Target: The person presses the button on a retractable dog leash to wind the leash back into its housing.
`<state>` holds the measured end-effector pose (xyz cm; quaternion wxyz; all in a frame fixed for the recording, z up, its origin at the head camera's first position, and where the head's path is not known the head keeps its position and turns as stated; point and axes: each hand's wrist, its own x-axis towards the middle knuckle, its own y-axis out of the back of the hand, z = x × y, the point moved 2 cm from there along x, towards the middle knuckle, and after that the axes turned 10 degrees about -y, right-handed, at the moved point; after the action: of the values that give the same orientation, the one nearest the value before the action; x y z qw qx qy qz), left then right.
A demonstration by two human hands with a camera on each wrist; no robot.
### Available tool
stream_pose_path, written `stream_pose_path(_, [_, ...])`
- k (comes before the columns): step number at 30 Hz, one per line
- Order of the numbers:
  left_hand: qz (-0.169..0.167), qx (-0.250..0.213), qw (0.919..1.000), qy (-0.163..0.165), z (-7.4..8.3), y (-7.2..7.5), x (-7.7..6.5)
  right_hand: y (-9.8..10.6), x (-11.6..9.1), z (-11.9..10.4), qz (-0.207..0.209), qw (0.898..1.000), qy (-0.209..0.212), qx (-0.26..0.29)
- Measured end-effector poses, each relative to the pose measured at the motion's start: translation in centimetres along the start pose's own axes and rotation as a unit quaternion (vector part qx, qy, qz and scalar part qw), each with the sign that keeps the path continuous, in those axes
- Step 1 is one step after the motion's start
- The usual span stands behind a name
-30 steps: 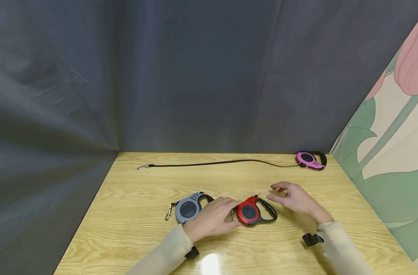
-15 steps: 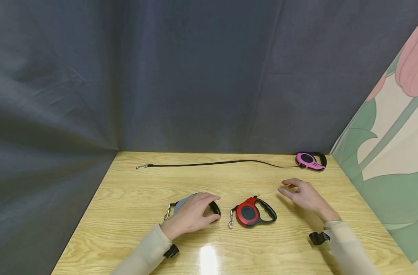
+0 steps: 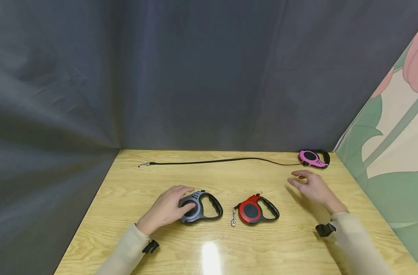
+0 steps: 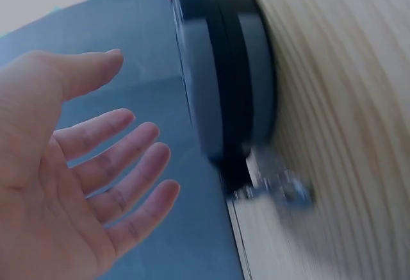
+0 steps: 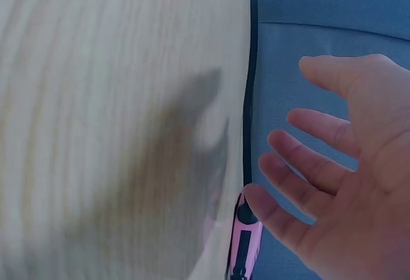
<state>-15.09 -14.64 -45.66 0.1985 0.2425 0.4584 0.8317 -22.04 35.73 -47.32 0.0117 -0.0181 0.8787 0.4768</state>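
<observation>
My left hand (image 3: 169, 205) hovers over the left side of a grey retractable dog leash (image 3: 191, 218), its fingers spread. In the left wrist view a gap shows between the fingers and the casing of the leash, whose metal clip (image 4: 288, 189) is blurred. To the right lies a red retractable leash (image 3: 244, 206), its clip (image 3: 233, 218) on the table at its left. My right hand (image 3: 315, 187) is held above the table, fingers loose and nothing in them. Behind it a pink retractable leash (image 3: 304, 153) lies at the back right corner.
From the pink leash a black strap (image 3: 212, 160) runs left along the back of the wooden table (image 3: 133, 191) to a metal clip (image 3: 144, 164). A dark grey curtain (image 3: 202, 76) stands behind and at the left. Flowered cloth (image 3: 397, 141) borders the right side.
My left hand has moved left, from beside the red leash across the grey one. My right hand has drawn away to the right and slightly back. The leashes lie about where they were.
</observation>
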Motion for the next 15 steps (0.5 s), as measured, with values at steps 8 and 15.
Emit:
stream_pose_path(8, [0.024,0.007,0.9992,0.030,-2.7,1.3,-1.4,1.0,0.5,0.2,0.020,1.000,0.000,-0.015])
stream_pose_path(15, [0.050,0.010,0.9973,0.052,-4.7,2.3,-2.3,1.8,1.3,1.7,0.016,0.999,-0.019,-0.027])
